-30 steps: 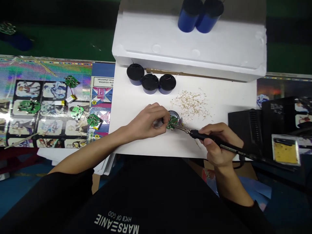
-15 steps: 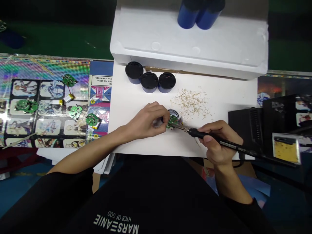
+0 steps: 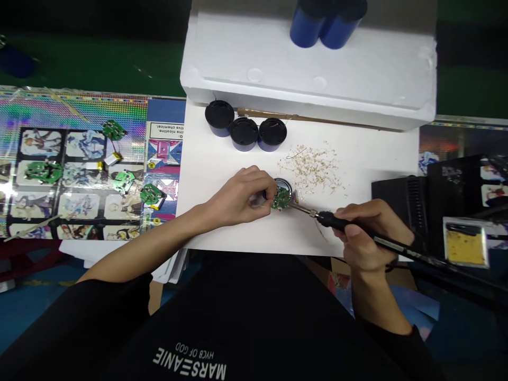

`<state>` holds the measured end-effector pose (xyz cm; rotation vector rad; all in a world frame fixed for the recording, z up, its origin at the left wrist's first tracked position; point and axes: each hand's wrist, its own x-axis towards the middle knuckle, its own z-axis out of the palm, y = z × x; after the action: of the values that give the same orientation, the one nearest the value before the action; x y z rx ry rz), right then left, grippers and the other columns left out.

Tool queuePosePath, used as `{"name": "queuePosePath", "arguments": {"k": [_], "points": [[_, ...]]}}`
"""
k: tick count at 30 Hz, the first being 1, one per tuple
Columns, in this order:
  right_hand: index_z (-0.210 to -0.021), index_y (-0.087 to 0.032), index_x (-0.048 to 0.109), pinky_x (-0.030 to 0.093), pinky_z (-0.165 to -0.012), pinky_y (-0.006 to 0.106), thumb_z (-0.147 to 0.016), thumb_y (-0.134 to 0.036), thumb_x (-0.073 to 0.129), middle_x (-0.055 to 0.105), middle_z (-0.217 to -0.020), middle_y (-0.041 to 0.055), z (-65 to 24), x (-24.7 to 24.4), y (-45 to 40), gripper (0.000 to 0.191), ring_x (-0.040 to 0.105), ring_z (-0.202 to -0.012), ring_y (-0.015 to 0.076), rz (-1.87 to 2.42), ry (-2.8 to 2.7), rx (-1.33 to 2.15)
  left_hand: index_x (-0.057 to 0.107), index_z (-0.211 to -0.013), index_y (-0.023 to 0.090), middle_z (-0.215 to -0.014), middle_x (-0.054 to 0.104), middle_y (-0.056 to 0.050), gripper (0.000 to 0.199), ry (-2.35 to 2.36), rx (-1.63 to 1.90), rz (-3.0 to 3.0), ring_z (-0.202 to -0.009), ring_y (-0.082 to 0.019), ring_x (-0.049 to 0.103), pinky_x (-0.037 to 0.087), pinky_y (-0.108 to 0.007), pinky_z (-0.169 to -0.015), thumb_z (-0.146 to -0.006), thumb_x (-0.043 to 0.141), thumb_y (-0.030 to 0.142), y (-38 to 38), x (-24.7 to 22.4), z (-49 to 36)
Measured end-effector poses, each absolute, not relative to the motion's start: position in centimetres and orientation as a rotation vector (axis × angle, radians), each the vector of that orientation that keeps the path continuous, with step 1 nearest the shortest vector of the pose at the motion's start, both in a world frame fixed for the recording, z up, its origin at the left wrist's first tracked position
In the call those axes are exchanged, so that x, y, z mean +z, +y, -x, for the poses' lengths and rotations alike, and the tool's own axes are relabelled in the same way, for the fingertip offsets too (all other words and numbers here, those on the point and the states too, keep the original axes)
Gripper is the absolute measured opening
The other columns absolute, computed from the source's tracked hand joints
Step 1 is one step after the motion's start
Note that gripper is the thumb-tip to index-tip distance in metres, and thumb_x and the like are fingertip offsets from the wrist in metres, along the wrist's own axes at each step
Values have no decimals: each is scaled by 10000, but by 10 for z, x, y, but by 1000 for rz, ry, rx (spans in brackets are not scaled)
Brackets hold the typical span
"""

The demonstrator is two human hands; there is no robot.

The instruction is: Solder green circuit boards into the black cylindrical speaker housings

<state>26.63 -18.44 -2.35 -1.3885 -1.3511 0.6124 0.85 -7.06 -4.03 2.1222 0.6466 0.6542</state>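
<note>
"Where's the board, and what are your hands doing?"

"The green circuit board (image 3: pixel 281 199) is near the middle of the frame, a round dark-rimmed part (image 3: pixel 284 183) showing along its upper edge. My left hand (image 3: pixel 245 196) has thumb and forefinger pinched at its left side; whether they clamp the board or something small there, I can't tell. My right hand (image 3: pixel 375 235) is wrapped round the soldering iron (image 3: pixel 332 220), right of centre, its tip close to the board's right edge"

"How will the board handle?"

"Light and stiff, I'd judge, so a nudge could slide it over the white surface (image 3: pixel 234 238). The small parts on its face look fragile; I'd take it by the rim, with a soft pinch"

"And the iron?"

"Light too, probably, but its metal end may well be hot. I'd hold it only by the black grip, as my fingers do toward the right of the frame, well back from the shaft"
</note>
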Motion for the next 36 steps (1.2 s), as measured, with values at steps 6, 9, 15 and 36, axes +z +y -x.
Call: {"name": "queuePosePath", "arguments": {"k": [6,9,15,36], "points": [[-895,-223,770,376,-356,301,-872,-393,821,664,-655,-10,-262,-16,-179,179,567,-434,145,1359,-1126,447,591,-848,215,-925,739,-27,121,637,671,-2128,-910,-214,666,497,-387,-885,-869,590,96,-71,-40,-8],[-1123,-248,741,400,-351,290,-979,-435,741,766,-798,19,-252,-18,-176,236,675,-500,182,1302,-1149,523,589,-851,217,-924,736,-28,118,650,659,-2130,-910,-214,662,497,-386,-883,-868,592,101,-71,-40,-9],[-1280,-275,648,665,-749,417,-1082,-309,600,811,-1171,87,-230,-34,-180,207,808,-912,245,1339,-1484,633,587,-855,219,-927,742,-30,100,658,650,-2134,-910,-217,664,498,-387,-881,-884,594,123,-71,-40,-9],[-1292,-292,640,596,-974,469,-985,-206,744,773,-1254,76,-244,-39,-140,335,717,-1169,284,1252,-1906,628,691,-1070,224,-1159,800,-81,109,571,741,-2377,-1022,-227,678,521,-422,-933,-1070,589,265,-68,-53,-8]]}}
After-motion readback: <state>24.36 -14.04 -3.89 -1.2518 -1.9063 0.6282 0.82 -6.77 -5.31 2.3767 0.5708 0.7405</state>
